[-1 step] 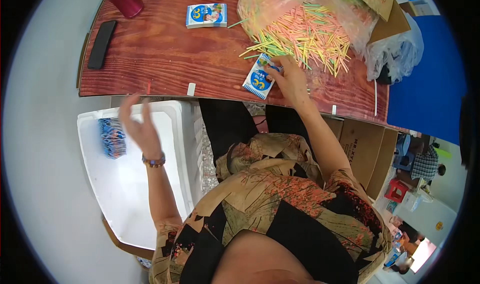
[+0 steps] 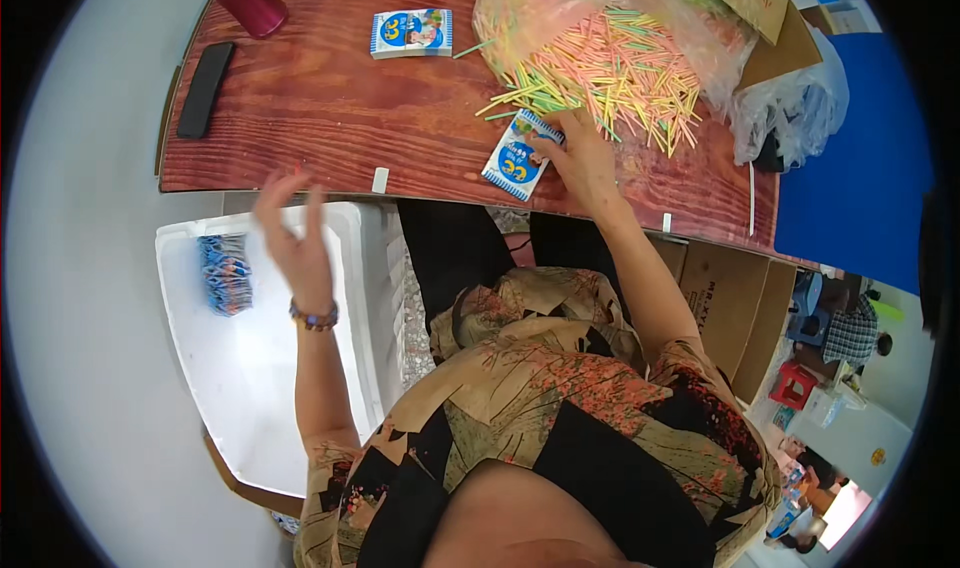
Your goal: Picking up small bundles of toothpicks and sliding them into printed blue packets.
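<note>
Packet point(image 2: 514, 164) stays gripped at its edge by the right hand point(image 2: 584, 164); the empty left hand point(image 2: 298, 252) has shifted rightward

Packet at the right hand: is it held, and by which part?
Fingers of the right hand touch the packet at its upper right side; gripping cannot be confirmed.

On the table point(image 2: 330, 98), the nearest packet point(image 2: 513, 161) lies before loose sticks point(image 2: 640, 78), right of a cup point(image 2: 248, 6).

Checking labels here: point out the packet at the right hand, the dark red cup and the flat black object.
Packet point(image 2: 515, 158), head view: its printed face.
Dark red cup point(image 2: 247, 4), head view: side wall.
Flat black object point(image 2: 207, 90), head view: top surface.
</note>
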A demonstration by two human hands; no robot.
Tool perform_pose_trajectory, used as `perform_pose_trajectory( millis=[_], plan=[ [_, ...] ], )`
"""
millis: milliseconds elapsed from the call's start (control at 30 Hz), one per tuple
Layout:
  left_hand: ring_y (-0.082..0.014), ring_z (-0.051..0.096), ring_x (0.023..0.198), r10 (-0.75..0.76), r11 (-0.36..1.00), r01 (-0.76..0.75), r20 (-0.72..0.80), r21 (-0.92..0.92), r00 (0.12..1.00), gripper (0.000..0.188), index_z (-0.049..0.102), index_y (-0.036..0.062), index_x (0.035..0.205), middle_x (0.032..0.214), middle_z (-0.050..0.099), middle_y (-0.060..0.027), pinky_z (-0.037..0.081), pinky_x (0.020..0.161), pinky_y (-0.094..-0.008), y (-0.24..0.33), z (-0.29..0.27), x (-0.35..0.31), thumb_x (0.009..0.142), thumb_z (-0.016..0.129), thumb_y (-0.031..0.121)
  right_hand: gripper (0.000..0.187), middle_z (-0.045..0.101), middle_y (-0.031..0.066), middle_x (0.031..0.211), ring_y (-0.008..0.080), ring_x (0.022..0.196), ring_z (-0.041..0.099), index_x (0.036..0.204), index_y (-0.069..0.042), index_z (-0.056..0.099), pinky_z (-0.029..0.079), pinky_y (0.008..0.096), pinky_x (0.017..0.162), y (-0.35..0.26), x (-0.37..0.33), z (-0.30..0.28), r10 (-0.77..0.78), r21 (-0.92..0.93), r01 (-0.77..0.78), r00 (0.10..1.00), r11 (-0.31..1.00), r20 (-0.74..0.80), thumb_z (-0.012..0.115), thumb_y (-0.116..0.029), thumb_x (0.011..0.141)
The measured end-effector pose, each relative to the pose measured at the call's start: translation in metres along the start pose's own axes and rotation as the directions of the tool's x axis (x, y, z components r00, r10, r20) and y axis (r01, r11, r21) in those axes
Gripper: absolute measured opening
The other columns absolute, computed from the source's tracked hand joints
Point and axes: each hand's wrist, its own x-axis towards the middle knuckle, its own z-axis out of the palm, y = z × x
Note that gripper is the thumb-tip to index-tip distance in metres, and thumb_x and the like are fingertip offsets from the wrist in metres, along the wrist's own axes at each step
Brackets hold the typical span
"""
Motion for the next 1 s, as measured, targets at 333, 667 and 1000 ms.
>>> perform_pose_trajectory(
  millis=[333,667,1000],
  plan=[
    [-0.0274,0.049,0.095,-0.019,0.975,-0.071,0.399,0.209,0.917,0.027,0.060,0.0117,0.091,0.091,0.057,-0.0041,0.032,0.080,-0.0423,0.104,0.177,-0.033,0.074,0.074,0.027,0.031,0.061,0.0111,0.080,0.0317,0.071,0.062,0.078,-0.007,0.061,0.048,0.0420,0.060,0.037,0.030,-0.041,-0.141,-0.341,0.156,0.988,0.927,0.070,0.069,-0.037,0.078],
    [-0.0198,0.055,0.095,-0.035,0.960,-0.006,0.138,0.280,0.990,0.036,0.060,0.0095,0.111,0.095,0.061,-0.0052,0.039,0.084,-0.0380,0.110,0.198,-0.018,0.079,0.072,0.017,0.013,0.061,0.0014,0.076,0.0185,0.056,0.056,0.080,-0.008,0.067,0.044,0.0320,0.052,0.059,0.035,-0.056,-0.520,-0.053,0.533,0.794,0.845,-0.314,0.068,-0.021,0.083],
    [-0.0082,0.064,0.080,-0.410,0.192,0.679,0.571,-0.708,0.711,0.018,0.062,0.0005,0.106,0.096,0.067,-0.0072,0.052,0.069,-0.0208,0.142,0.214,-0.017,0.088,0.064,0.007,0.012,0.058,-0.0051,0.070,0.0011,0.065,0.047,0.083,0.000,0.065,0.038,0.0188,0.058,0.063,0.022,-0.077,-0.087,0.802,-0.266,0.927,0.535,0.366,0.066,-0.012,0.086]
  ],
)
